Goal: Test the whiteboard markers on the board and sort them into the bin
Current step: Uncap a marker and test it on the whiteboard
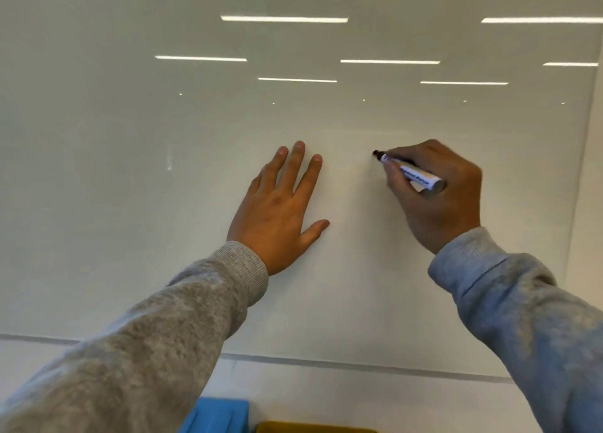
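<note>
On the smooth, glossy whiteboard (326, 285), which reflects long thin strips of ceiling light, the left hand (280, 207) lies flat with its fingers straight and a little spread, the palm pressed against the surface. Just beside it, to the right, the right hand (437, 194) grips a marker (411, 171) between its curled fingers and thumb. The marker is a round white tube with a printed label, and its dark tip touches the board or is very near to it; I cannot tell which. Both arms wear soft grey knitted sleeves (163, 334) with ribbed cuffs. At the bottom edge, below the board, a blue plastic bin (218, 416) and a yellow object (313, 427) are partly visible.
</note>
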